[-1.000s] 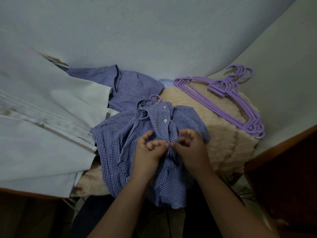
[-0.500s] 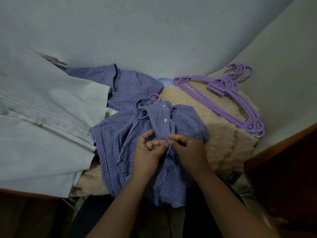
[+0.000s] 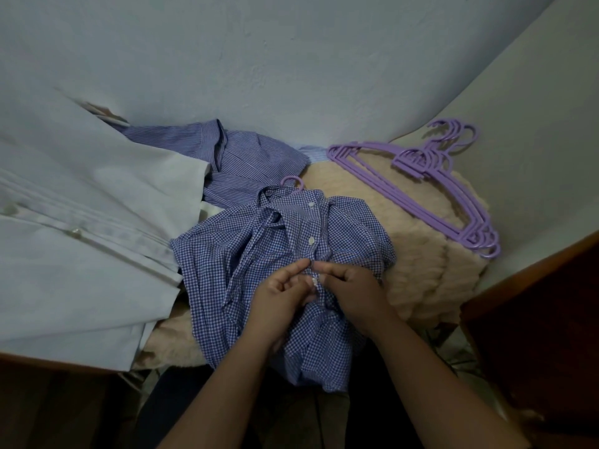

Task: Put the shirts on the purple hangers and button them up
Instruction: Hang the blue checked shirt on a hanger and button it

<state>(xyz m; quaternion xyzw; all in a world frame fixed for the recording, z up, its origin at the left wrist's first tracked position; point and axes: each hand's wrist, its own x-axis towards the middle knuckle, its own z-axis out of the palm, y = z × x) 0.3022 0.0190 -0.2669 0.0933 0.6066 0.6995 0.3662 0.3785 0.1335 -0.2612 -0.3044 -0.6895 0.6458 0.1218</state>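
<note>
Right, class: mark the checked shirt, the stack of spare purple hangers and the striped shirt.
checked shirt (image 3: 353, 228), head view, right shoulder panel.
stack of spare purple hangers (image 3: 421, 205), head view, the long arms.
striped shirt (image 3: 252, 160), head view, the body beside its collar.

Dim, bluish light is flattening everything; wide-angle distortion is bending the edges, and the lower corners are sinking into shadow.

Beige fluffy blanket carries everything: checked shirt at center, striped shirt behind it, white shirt at left, stack of purple hangers at right, near the wall.
</note>
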